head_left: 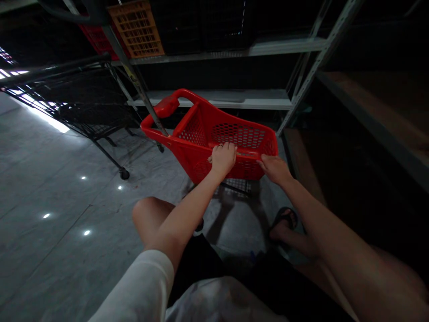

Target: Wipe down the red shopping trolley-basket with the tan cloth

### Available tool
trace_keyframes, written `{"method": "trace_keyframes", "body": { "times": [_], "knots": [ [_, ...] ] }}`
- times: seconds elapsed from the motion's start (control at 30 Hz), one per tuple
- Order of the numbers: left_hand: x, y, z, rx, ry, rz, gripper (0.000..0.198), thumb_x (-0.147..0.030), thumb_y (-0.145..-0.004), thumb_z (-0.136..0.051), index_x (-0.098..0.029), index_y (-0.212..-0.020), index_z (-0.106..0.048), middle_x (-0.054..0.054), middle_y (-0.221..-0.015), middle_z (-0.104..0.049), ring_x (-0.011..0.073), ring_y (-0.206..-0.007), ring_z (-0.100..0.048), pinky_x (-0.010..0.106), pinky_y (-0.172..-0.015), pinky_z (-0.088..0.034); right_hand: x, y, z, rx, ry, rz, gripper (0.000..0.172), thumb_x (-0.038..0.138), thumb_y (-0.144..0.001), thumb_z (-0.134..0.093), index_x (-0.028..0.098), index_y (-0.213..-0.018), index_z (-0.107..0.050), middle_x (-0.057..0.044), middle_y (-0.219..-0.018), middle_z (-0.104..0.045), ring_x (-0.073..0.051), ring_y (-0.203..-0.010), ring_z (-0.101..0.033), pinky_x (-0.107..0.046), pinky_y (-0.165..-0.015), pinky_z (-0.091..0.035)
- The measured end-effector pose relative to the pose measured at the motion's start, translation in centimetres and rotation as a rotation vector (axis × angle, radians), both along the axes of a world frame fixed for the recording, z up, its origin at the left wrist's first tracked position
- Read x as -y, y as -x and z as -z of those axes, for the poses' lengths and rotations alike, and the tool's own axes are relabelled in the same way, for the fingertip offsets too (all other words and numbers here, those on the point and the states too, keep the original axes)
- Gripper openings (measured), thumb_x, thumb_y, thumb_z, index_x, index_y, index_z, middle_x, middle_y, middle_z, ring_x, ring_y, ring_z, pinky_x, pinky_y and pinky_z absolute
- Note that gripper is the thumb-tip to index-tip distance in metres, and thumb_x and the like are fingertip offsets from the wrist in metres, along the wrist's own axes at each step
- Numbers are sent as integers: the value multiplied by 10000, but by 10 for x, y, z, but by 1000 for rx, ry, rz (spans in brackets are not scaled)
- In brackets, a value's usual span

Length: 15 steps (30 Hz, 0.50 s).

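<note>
A red plastic shopping cart [187,156] with perforated sides stands sideways before me on the grey floor, its handle at the left. My left hand [224,156] is closed over the middle of its near rim. Farther right, my right hand [273,167] grips the same rim near the cart's right end, fingers partly hidden behind the edge. Nothing shows inside the basket from here.
A metal shelf rack [284,103] stands behind the cart, with an orange crate [136,29] and a red crate on it. A dark wire cart [83,98] is at the left. Wooden-topped ledges [306,165] lie at the right. A metal pole crosses in front of the red handle.
</note>
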State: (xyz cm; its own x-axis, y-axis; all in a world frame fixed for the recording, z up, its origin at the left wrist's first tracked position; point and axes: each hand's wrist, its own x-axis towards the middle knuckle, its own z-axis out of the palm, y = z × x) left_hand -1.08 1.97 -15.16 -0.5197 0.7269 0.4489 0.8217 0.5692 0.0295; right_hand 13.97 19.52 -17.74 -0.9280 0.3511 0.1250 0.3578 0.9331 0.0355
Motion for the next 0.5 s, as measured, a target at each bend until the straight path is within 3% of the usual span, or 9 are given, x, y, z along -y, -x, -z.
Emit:
{"method": "trace_keyframes", "body": {
  "times": [0.1,0.2,0.4,0.5],
  "knots": [
    [1,-3,3,-17,61,136,427,-450,-1132,-412,-146,-1090,-709,171,-1090,-736,312,-1058,-706,426,-899,-466,-3,-4,-1,-10,25,-51,337,379,-1117,-391,172,-1091,-655,-178,-1103,-798,-283,-1010,-747,-354,-846,-490],
    [31,27,-11,-69,143,248,319,-399,-1110,-500,-168,-1046,-711,143,-1067,-738,292,-1046,-697,426,-919,-473,-8,-6,3,-11,28,-68,344,383,-1117,-388,177,-1048,-655,-171,-1094,-796,-282,-1007,-740,-355,-862,-488],
    [129,115,-72,-22,116,114,311,-466,-1056,-550,-248,-860,-653,91,-955,-708,286,-984,-670,524,-1053,-456,-8,-6,20,-107,14,-43,395,431,-1103,-389,173,-974,-660,-197,-1015,-776,-313,-962,-712,-402,-865,-477],
    [143,129,-83,23,24,44,323,-497,-1038,-529,-281,-822,-634,93,-935,-695,311,-1033,-666,563,-1096,-435,-6,-7,29,-203,70,-36,436,469,-1092,-366,183,-923,-648,-196,-963,-756,-325,-935,-696,-433,-872,-470]
  ]
}}
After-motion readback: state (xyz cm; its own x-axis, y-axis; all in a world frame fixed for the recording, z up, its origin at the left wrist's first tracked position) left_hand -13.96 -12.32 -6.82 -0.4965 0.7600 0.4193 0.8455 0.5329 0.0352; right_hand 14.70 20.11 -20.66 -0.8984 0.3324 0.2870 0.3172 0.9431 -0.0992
